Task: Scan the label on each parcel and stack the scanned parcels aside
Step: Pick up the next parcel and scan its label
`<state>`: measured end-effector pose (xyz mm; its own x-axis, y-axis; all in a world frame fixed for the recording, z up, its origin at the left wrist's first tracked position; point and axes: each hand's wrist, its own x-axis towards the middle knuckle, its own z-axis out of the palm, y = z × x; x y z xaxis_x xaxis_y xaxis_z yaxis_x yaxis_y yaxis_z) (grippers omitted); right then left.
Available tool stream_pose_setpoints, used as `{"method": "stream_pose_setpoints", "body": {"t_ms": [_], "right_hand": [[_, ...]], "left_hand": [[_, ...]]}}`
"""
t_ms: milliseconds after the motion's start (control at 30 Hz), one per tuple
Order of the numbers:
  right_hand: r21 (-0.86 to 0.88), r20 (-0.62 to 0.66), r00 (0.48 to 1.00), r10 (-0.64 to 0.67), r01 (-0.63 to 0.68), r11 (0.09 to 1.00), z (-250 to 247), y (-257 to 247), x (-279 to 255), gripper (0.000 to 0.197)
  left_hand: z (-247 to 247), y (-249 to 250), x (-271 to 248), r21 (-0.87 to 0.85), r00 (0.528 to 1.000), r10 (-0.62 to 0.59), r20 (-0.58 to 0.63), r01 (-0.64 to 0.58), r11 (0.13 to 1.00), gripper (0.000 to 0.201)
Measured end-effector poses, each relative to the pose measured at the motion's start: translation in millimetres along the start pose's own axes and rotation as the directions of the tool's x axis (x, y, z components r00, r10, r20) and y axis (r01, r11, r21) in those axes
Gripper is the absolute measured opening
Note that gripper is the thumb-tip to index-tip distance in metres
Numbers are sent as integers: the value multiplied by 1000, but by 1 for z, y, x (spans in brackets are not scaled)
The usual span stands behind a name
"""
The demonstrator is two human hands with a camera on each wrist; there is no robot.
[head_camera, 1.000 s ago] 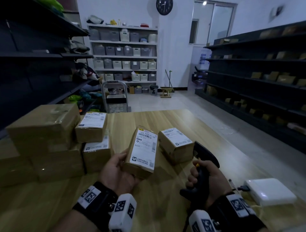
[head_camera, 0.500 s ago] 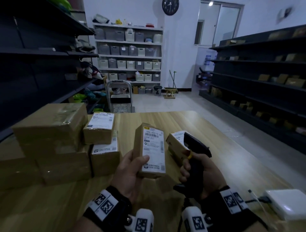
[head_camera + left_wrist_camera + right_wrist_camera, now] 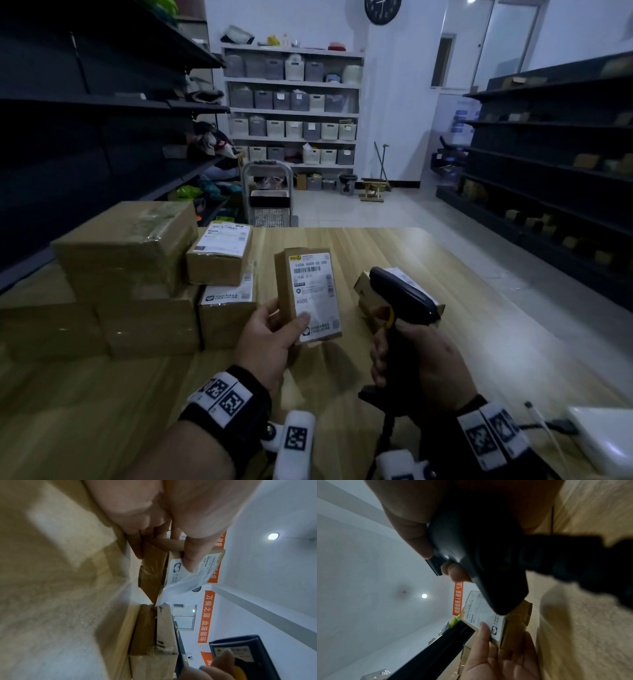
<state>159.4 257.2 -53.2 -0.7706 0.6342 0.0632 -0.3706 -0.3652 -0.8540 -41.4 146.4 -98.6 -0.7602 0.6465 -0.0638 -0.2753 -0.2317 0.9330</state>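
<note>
My left hand (image 3: pixel 274 337) grips a small brown parcel (image 3: pixel 306 294) upright above the wooden table (image 3: pixel 342 240), thumb on its white label, which faces me. The same parcel (image 3: pixel 159 573) shows in the left wrist view, and the parcel (image 3: pixel 496 622) shows in the right wrist view. My right hand (image 3: pixel 418 356) holds a black barcode scanner (image 3: pixel 404 298) by its handle, to the right of the parcel, its head pointing up and left. The scanner (image 3: pixel 479 555) fills the right wrist view. Another labelled parcel (image 3: pixel 366 291) lies on the table behind the scanner, partly hidden.
A pile of brown boxes (image 3: pixel 120 274) stands on the table's left, two small labelled ones (image 3: pixel 221 253) at its right edge. A white device (image 3: pixel 603 442) with a cable lies at the near right. Dark shelving lines both sides, and a cart (image 3: pixel 269 202) stands past the table.
My left hand has lifted the parcel upright, label toward me. My right hand has brought the scanner up and left, in front of the other parcel.
</note>
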Motion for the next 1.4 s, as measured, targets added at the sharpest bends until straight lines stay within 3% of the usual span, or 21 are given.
{"method": "stream_pose_setpoints", "body": {"t_ms": [100, 200, 500, 633, 767, 1100, 1300, 1400], "right_hand": [[-39, -33, 999, -3, 2, 999, -1, 3, 1, 25], [-58, -77, 997, 8, -12, 998, -3, 5, 1, 30], [-48, -62, 998, 31, -34, 998, -1, 3, -4, 22], [-34, -52, 997, 59, -61, 998, -2, 3, -4, 24], [-37, -21, 997, 73, -74, 997, -1, 1, -5, 21], [-39, -15, 995, 97, -98, 994, -2, 0, -3, 26], [-54, -83, 992, 91, -96, 994, -1, 2, -2, 17], [-43, -98, 993, 72, -76, 996, -1, 4, -2, 18]], "left_hand": [[0, -1, 2, 26, 1000, -11, -8, 12, 1000, 63], [2, -3, 1, 41, 1000, -10, -2, 10, 999, 69], [5, 1, -6, 73, 1000, 19, 16, -21, 997, 50], [5, 5, -10, 90, 1000, 14, 23, -16, 996, 76], [4, 6, -12, 102, 1000, 2, 28, -5, 995, 80], [5, 6, -13, 124, 1000, 22, 15, -23, 992, 81], [5, 2, -8, 114, 999, 28, 15, -30, 993, 76], [4, -1, -5, 110, 1000, 28, 8, -28, 993, 64]]}}
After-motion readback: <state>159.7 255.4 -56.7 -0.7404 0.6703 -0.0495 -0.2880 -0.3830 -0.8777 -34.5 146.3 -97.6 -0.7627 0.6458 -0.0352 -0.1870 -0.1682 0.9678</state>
